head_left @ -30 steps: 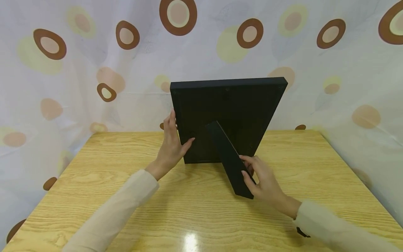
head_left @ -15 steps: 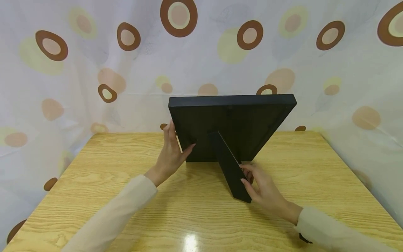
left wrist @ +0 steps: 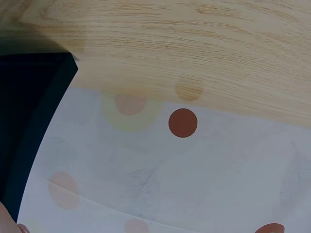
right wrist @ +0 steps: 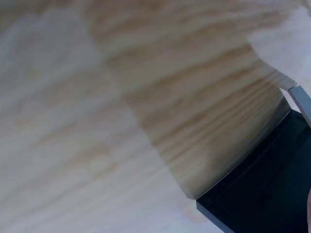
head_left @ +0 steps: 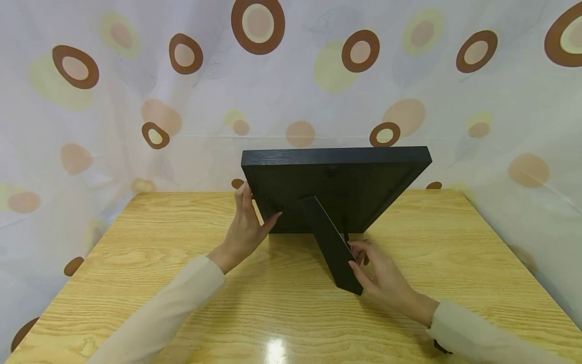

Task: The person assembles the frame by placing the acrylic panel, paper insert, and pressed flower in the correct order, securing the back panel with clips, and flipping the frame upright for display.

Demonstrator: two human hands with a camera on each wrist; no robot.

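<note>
A black picture frame (head_left: 368, 184) stands on its lower edge, its back towards me and its top leaning my way. From the middle of its back a black easel leg (head_left: 328, 247) slants down to the right. My left hand (head_left: 243, 230) grips the frame's left side, thumb on the back and fingers round the edge. Near the leg's lower end, my right hand (head_left: 386, 278) pinches its right edge between thumb and fingers. The left wrist view shows a frame corner (left wrist: 43, 97) and a bit of a finger. Dark frame parts (right wrist: 257, 179) fill the right wrist view's lower right.
The frame rests on a light wood-grain table (head_left: 173, 237). Behind and at both sides hangs a pale cloth (head_left: 291, 91) with brown, peach and yellow oval shapes. A small black piece (head_left: 441, 347) shows below the right sleeve.
The frame's top has tipped down towards me, so its upper edge now shows wider. The leg's foot has come slightly lower and left. Both hands keep their hold, moving down a little.
</note>
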